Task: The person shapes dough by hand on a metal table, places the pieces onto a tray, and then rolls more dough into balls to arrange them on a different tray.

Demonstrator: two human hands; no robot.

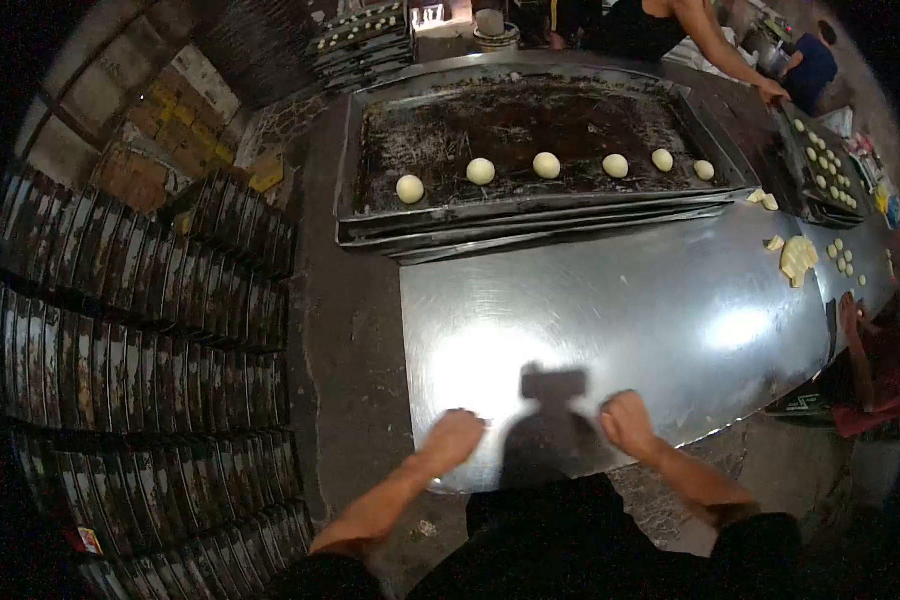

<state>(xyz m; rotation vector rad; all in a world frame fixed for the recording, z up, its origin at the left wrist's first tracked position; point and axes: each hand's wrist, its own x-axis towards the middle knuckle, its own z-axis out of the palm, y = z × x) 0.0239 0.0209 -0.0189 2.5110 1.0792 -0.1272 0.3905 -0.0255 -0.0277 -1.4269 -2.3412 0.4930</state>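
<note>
Both my hands rest at the near side of a shiny metal table (570,300). My left hand (455,438) is closed, fingers curled down against the tabletop near its left corner. To the right, my right hand (627,425) is also closed, knuckles up, at the near edge. Whatever lies under or inside either hand, if anything, is hidden. Beyond them, a row of several pale dough balls (547,166) sits along the near side of a dark baking tray (500,115), which is stacked on other trays.
Cut dough pieces (798,260) and small dough balls (840,258) lie at the table's right. A co-worker's hand (772,92) touches another tray of dough balls (820,165); another person's hand (850,315) is at the right edge. Racked baking pans (140,350) fill the left.
</note>
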